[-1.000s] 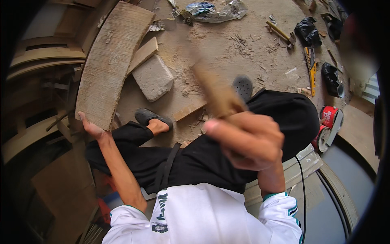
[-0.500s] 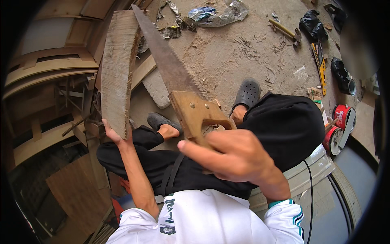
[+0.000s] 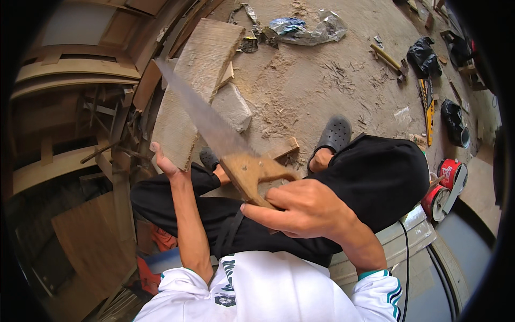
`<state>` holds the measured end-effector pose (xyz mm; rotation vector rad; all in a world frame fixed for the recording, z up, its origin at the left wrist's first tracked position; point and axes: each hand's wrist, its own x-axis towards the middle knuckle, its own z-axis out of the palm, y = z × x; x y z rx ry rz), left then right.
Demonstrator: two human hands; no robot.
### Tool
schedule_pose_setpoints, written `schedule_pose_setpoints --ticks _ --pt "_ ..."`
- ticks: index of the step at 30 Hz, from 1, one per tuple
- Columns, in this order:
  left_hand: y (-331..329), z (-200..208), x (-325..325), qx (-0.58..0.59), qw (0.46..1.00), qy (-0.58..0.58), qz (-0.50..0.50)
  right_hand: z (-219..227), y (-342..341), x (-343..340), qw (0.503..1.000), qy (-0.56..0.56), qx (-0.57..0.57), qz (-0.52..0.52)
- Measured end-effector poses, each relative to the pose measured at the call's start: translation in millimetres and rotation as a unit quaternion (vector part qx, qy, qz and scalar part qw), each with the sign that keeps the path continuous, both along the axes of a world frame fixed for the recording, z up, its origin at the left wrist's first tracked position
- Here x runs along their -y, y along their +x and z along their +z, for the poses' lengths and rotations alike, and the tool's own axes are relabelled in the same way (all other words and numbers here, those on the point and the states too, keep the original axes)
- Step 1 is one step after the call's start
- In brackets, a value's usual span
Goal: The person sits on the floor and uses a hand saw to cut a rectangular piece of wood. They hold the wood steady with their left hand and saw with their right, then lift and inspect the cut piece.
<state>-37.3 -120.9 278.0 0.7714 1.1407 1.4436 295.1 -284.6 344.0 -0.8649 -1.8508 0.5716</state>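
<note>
My right hand (image 3: 308, 208) is wrapped round the wooden handle of a handsaw (image 3: 214, 126), the forefinger lying along its lower end. The saw's metal blade slants up and left, its middle passing in front of a thick, pale wooden board (image 3: 185, 102). My left hand (image 3: 173, 165) grips the board's near end, thumb on the left side; its other fingers are hidden behind the wood. The board leans up and away from me, with its far end tilted to the right. From this angle I cannot tell whether the blade touches the wood.
A grey block (image 3: 233, 107) and a wood offcut (image 3: 279, 149) lie beyond my shoes. Sawdust, scattered nails and crumpled plastic (image 3: 322, 29) litter the floor. To the right are a hammer (image 3: 389, 58), a yellow-and-black saw (image 3: 427, 110) and red cans (image 3: 450, 174). Wooden frames (image 3: 75, 70) crowd the left.
The board's far end has swung to the right. The saw blade, earlier along the board's right edge, now crosses in front of it and points further left.
</note>
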Motion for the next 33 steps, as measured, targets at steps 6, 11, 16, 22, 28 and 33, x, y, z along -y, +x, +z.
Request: schedule_pose_setpoints --ticks 6,11,16,22,28,33 --pt "-10 9 -1 -0.016 1.000 0.000 0.005 -24 -22 9 0.992 -0.030 0.117 0.042" --pt "-24 12 -3 0.007 1.000 -0.027 0.005 -28 -34 10 0.979 -0.081 0.170 0.082" --pt "-20 11 1 -0.007 0.998 -0.052 0.024 -41 -42 -10 0.977 -0.136 0.166 0.020" --pt "-34 -5 -4 0.035 0.997 -0.057 0.027 -44 -55 -6 0.975 -0.090 0.172 0.104" --pt "-43 -10 -3 0.068 0.994 -0.066 0.046 -50 -52 -6 0.964 -0.096 0.210 0.132" --pt "-45 -6 0 0.056 0.994 -0.068 0.059 -51 -58 -23 0.967 -0.131 0.216 0.036"
